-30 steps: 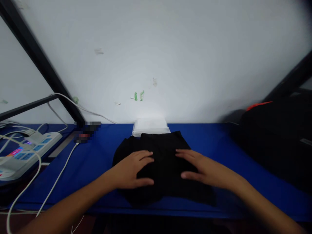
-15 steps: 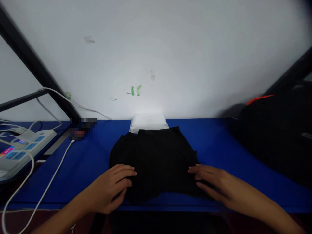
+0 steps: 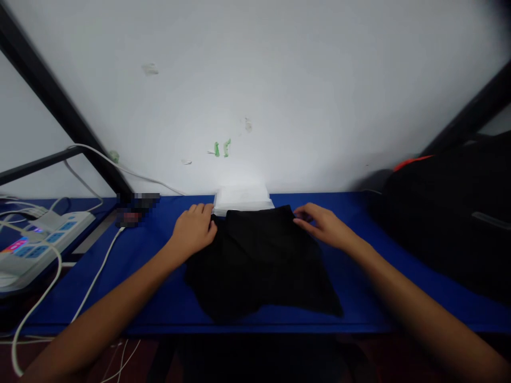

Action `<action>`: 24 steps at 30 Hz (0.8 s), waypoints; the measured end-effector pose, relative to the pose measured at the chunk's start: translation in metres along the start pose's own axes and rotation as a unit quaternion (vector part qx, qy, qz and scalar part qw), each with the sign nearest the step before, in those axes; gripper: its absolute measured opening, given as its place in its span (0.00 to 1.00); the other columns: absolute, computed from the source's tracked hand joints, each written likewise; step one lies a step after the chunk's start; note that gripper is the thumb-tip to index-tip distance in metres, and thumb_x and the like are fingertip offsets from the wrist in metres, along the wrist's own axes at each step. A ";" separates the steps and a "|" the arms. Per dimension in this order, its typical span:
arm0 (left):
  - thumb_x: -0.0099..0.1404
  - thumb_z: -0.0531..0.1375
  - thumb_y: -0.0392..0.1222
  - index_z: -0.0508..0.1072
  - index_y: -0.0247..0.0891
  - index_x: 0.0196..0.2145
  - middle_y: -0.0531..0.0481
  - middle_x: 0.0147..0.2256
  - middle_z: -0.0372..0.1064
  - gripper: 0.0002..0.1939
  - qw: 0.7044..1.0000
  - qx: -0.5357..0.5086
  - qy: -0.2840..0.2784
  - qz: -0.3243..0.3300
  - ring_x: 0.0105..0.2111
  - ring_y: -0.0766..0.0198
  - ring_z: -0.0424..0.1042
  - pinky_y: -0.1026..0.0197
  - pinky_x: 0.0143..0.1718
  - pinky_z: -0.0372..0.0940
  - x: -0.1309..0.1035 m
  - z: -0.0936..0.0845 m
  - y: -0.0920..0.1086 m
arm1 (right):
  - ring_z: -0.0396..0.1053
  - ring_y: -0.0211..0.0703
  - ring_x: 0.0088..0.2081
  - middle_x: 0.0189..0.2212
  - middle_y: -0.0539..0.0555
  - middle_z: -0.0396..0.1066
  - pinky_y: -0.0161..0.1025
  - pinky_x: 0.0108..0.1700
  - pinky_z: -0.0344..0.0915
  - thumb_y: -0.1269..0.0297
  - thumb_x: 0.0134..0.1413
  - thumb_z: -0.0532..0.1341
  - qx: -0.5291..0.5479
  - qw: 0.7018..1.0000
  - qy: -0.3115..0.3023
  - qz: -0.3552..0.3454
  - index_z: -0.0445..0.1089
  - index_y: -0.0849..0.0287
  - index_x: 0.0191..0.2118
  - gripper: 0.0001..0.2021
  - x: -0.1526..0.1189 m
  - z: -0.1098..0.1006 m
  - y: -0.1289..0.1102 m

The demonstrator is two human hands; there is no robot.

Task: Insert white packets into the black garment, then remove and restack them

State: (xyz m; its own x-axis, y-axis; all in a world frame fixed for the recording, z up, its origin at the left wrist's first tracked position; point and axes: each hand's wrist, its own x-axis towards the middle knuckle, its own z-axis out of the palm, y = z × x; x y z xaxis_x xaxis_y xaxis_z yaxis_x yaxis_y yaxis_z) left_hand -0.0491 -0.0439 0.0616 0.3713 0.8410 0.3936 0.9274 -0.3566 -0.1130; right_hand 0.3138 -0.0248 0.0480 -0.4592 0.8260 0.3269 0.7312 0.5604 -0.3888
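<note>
A black garment (image 3: 259,260), its exact kind unclear in the dark folds, lies spread on the blue table (image 3: 359,282). My left hand (image 3: 195,230) is at its far left corner, the fingers curled over the edge and the thumb bent against the cloth. At the far right corner, my right hand (image 3: 319,223) has thumb and fingertips drawn together on the cloth's edge. Just behind the garment's far edge sits a white flat stack (image 3: 242,197), partly covered by it.
A power strip (image 3: 48,244) with plugged-in white cables stands at the left. One white cable (image 3: 98,274) runs to a blurred dark object (image 3: 136,210). A large black bag (image 3: 451,213) fills the right side. The pale wall (image 3: 303,106) rises behind the table.
Both hands have moved away from me, from the garment's near sides to its far corners. The garment's near right part now lies flatter and spreads out to a point.
</note>
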 end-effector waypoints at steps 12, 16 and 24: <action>0.67 0.55 0.41 0.69 0.38 0.41 0.43 0.42 0.69 0.07 0.991 -0.091 -0.082 0.044 0.45 0.52 0.68 0.56 0.38 0.66 0.047 0.024 0.013 | 0.67 0.53 0.49 0.44 0.61 0.69 0.51 0.51 0.67 0.64 0.61 0.55 -0.089 0.995 -0.034 -0.042 0.68 0.59 0.43 0.09 0.048 0.028 0.028; 0.68 0.53 0.40 0.68 0.39 0.40 0.45 0.40 0.70 0.06 0.988 -0.134 -0.035 0.067 0.43 0.54 0.69 0.55 0.40 0.66 0.031 0.004 0.017 | 0.65 0.52 0.53 0.49 0.61 0.66 0.53 0.54 0.65 0.61 0.63 0.52 -0.055 0.996 0.009 -0.073 0.66 0.56 0.41 0.08 0.030 0.012 0.018; 0.69 0.52 0.38 0.67 0.38 0.40 0.48 0.38 0.71 0.06 0.944 -0.250 -0.047 0.211 0.39 0.59 0.69 0.55 0.42 0.65 -0.014 -0.018 0.029 | 0.68 0.52 0.48 0.46 0.60 0.69 0.53 0.49 0.68 0.58 0.65 0.51 -0.056 0.993 0.006 -0.100 0.68 0.55 0.38 0.11 -0.022 -0.010 -0.012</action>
State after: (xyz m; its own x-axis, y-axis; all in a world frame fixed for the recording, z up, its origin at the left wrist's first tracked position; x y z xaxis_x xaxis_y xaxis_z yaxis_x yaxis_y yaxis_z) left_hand -0.0282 -0.0734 0.0691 0.7268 0.6055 0.3242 0.5675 -0.7953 0.2131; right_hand 0.3204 -0.0499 0.0539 -0.5961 0.6972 0.3982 0.6774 0.7029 -0.2168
